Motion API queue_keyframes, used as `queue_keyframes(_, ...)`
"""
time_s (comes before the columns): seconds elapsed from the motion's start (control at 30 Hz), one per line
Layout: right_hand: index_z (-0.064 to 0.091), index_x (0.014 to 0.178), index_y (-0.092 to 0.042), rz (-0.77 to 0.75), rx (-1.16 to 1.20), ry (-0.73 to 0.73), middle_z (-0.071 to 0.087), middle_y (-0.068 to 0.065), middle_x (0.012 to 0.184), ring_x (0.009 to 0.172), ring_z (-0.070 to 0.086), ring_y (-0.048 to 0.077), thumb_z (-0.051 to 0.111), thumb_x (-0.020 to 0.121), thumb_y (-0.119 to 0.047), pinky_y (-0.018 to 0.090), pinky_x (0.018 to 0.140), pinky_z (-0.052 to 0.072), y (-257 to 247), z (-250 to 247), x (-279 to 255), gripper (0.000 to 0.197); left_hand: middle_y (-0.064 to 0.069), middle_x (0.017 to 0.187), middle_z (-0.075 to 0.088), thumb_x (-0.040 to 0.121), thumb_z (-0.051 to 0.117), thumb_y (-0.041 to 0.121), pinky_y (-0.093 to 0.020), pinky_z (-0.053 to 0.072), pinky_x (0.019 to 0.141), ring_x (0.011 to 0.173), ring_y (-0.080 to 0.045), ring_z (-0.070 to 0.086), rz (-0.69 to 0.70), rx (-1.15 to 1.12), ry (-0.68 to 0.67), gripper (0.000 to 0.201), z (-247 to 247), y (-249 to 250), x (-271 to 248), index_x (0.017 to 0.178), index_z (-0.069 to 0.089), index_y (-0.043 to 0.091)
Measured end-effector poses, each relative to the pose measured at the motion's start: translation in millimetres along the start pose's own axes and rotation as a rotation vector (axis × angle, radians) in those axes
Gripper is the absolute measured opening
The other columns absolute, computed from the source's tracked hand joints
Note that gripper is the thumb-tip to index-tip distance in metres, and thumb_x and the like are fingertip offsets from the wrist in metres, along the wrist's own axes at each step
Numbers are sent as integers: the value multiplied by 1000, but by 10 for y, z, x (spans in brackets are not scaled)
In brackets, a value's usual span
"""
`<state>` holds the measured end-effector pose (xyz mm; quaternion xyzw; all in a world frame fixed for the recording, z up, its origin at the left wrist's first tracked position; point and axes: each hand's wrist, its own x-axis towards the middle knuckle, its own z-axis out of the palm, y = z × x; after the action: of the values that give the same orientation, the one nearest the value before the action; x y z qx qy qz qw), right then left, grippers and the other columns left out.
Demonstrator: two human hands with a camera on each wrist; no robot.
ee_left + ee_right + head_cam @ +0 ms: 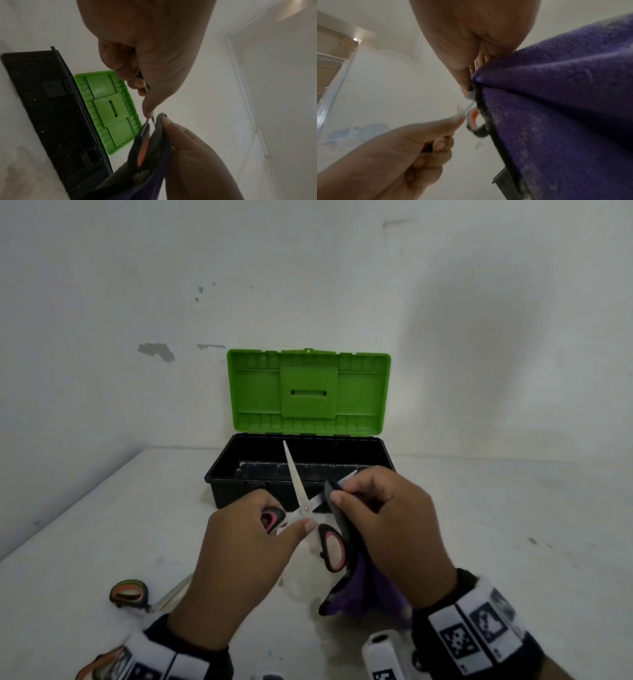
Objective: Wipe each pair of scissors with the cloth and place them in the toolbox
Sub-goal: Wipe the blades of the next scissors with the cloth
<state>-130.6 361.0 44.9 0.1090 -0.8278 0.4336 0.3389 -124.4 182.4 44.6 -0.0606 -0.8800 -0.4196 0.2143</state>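
A pair of scissors (301, 501) with black and pink handles is held spread wide above the table, in front of the toolbox (239, 463). My left hand (253, 546) grips its left handle, thumb near the pivot. My right hand (380, 518) pinches a purple cloth (370, 587) with a dark edge around the right blade; the other blade points up and away. In the left wrist view the cloth (154, 169) hangs beside the free handle. In the right wrist view the cloth (556, 108) fills the right half.
The toolbox has a black base and a green lid (308, 388) standing open against the white wall. Another pair of scissors (132, 594) with orange and dark handles lies on the white table at lower left. A further handle (99, 662) shows at the bottom edge.
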Motion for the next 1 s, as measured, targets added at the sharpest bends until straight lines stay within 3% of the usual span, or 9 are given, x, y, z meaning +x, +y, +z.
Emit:
queue_keyframes(0.17,72,80,-21,-23,6,-49,68,-13,72,72,66,5,79,85,-22,17,66,52,-40,177,-82,8,11,62,51,72,80,49,-12,32,48,56,-3,49,113,106,51,34,35,26,-31,73,54,27)
queue_keyframes(0.33,72,74,-22,122,86,106,71,-12,69,68,67,4,80,83,-21,12,63,48,12,176,-7,12,14,58,50,70,82,45,-10,32,48,53,0,48,223,168,98,33,59,-27,-38,72,55,26)
queue_keyframes(0.47,71,76,-24,167,181,-30,73,-4,69,59,70,15,77,86,-25,38,60,59,-63,229,-93,12,13,58,51,70,84,41,-13,35,47,51,-3,49,264,168,122,33,72,-76,-35,72,55,25)
queue_keyframes(0.5,71,75,-24,171,200,-27,73,-4,69,59,70,17,77,86,-25,38,60,60,-68,226,-93,12,13,58,52,69,84,41,-14,36,47,51,-3,49,278,165,128,33,70,-88,-34,72,56,24)
queue_keyframes(0.63,75,71,-20,232,185,128,73,-9,68,64,69,5,81,82,-20,18,63,53,13,145,52,13,12,58,52,69,85,38,-12,35,48,51,-4,49,306,155,143,32,76,-115,-14,70,57,22)
queue_keyframes(0.7,75,73,-19,249,203,95,74,-7,68,61,70,6,81,83,-20,21,61,55,-5,135,45,12,12,57,52,69,85,37,-11,34,48,50,-5,48,329,173,143,32,80,-122,-4,69,57,22)
queue_keyframes(0.8,73,76,-14,286,334,-5,73,4,66,52,71,22,78,87,-16,34,51,58,-92,157,0,12,11,56,52,69,83,38,-10,33,48,48,-7,48,344,188,151,31,67,-140,20,69,58,21)
queue_keyframes(0.9,75,72,-18,272,240,133,74,-3,67,60,70,10,82,82,-18,21,60,55,16,144,103,13,10,57,53,69,85,35,-9,32,50,49,-7,48,370,192,160,31,77,-153,45,69,59,19)
queue_keyframes(1.0,74,70,-19,279,256,150,74,-5,67,62,68,6,82,82,-18,17,60,52,1,152,106,14,10,56,52,70,84,34,-11,32,49,49,-8,47,395,205,181,30,79,-162,58,68,58,19)
